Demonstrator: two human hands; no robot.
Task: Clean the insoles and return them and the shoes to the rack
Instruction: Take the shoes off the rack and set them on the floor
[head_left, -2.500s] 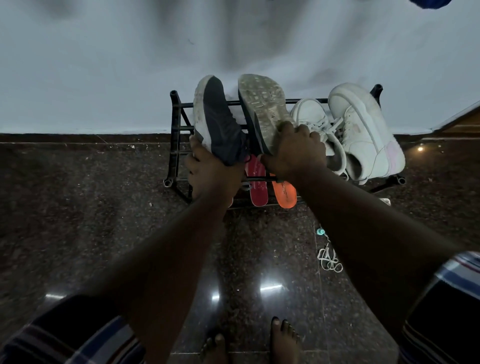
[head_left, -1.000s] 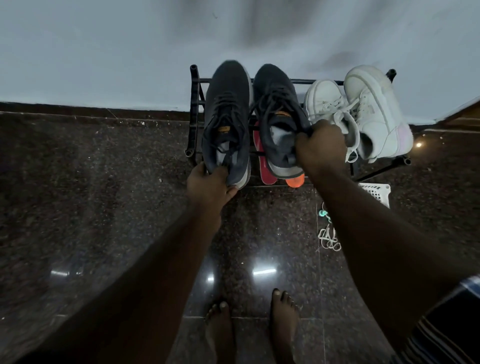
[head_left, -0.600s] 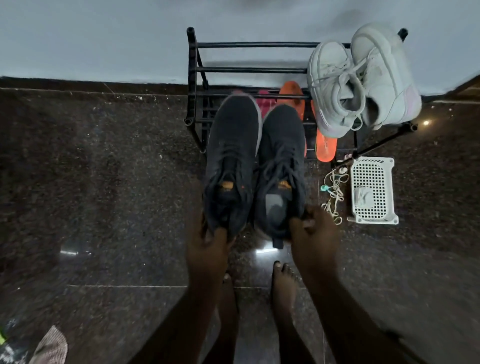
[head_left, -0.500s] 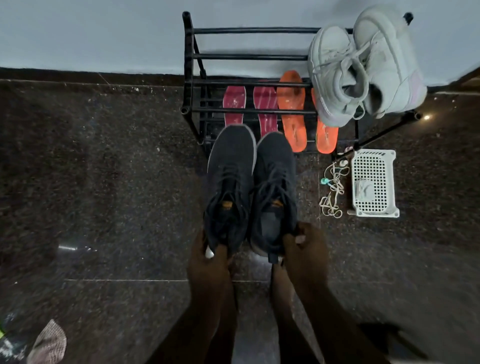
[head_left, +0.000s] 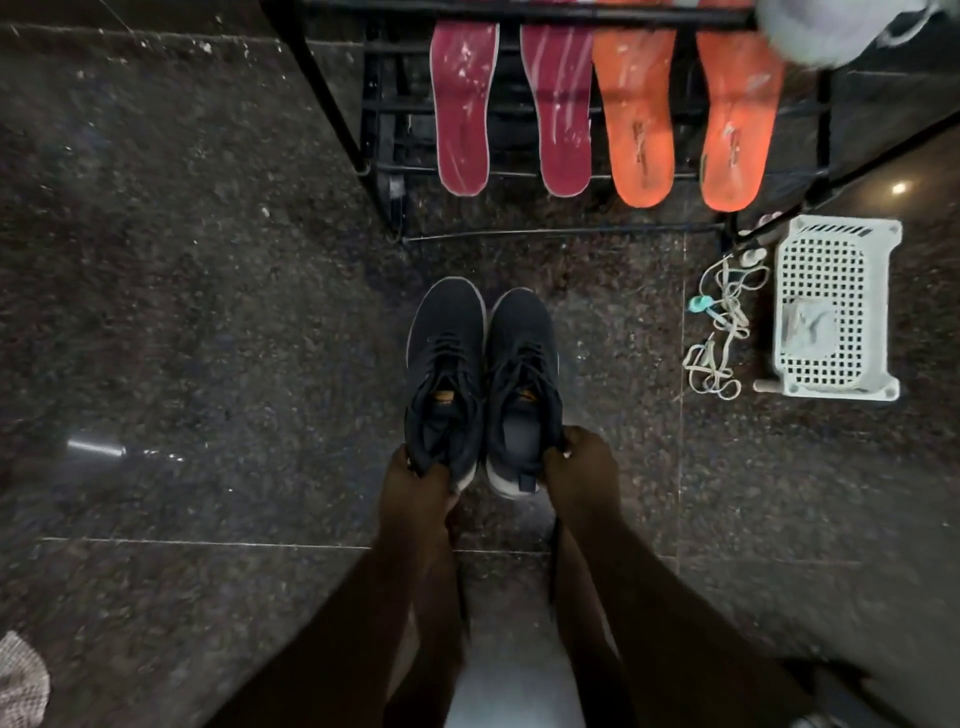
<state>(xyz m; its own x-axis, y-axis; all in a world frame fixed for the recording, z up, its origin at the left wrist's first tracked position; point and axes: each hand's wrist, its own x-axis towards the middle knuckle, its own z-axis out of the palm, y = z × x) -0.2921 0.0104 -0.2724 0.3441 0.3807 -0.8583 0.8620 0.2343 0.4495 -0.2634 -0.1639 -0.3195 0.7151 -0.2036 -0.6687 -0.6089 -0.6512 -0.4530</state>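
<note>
Left hand gripping the heel of the left dark sneaker, right hand gripping the right dark sneaker; both toes forward over the floor, probably freeing access to the insoles on the rack.

Two dark shoes; four insoles; one basket; one rack.

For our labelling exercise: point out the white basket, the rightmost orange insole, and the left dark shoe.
white basket (head_left: 889, 312): head view, right rim.
rightmost orange insole (head_left: 737, 119): head view, mid-sole.
left dark shoe (head_left: 448, 332): head view, toe.
</note>
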